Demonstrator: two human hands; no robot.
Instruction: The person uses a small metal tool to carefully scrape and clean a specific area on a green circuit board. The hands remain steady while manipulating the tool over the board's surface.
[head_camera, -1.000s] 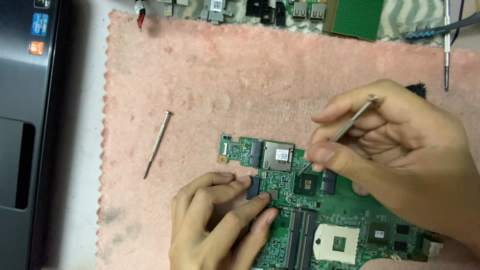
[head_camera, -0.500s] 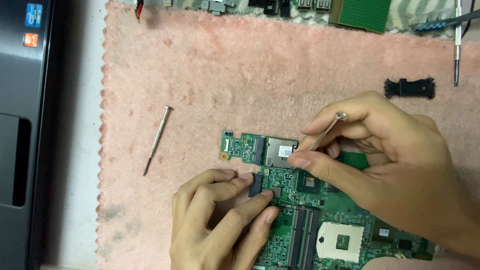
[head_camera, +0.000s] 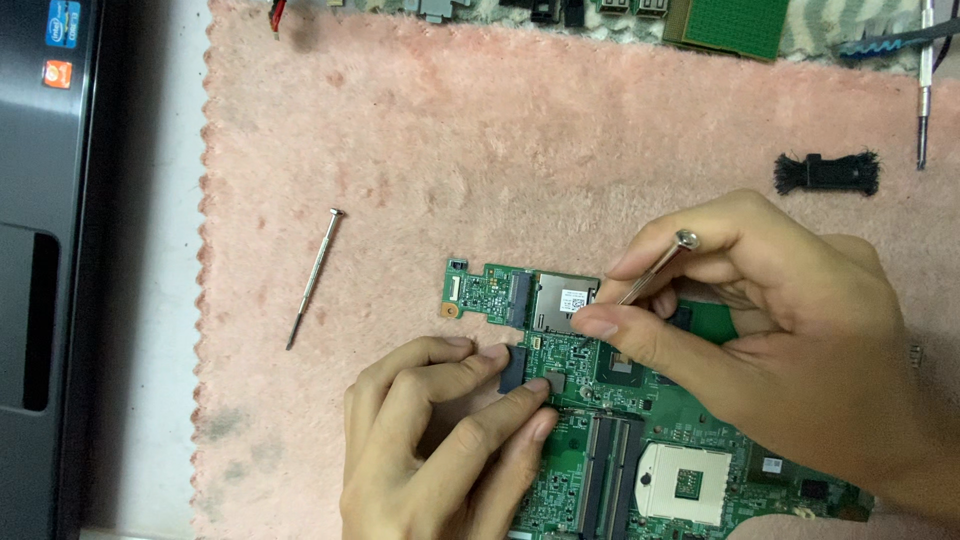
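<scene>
The left hand (head_camera: 440, 440) lies nearest, cut off by the bottom edge, its fingers bent and pressed together on the near-left edge of the green laptop motherboard (head_camera: 640, 440), touching a black connector there; it holds nothing, only steadies the board. The motherboard lies flat on the pink fleece mat (head_camera: 480, 150), and its lower right part runs out of view. The right hand (head_camera: 790, 340) covers the board's right side and pinches a slim metal screwdriver (head_camera: 655, 270) between thumb and fingers; the tip, close to the silver card slot on the board, is hidden behind the thumb, so where it touches cannot be made out. Left of the motherboard, well apart, a second small screwdriver (head_camera: 315, 275) lies loose on the mat. Beyond the board to the right sits a black finned part (head_camera: 828, 172). At the mat's far edge, more circuit boards (head_camera: 730, 22) are cut off. Far left of the motherboard, on the pale desk (head_camera: 150, 300), a dark laptop (head_camera: 45, 270) is partly visible.
</scene>
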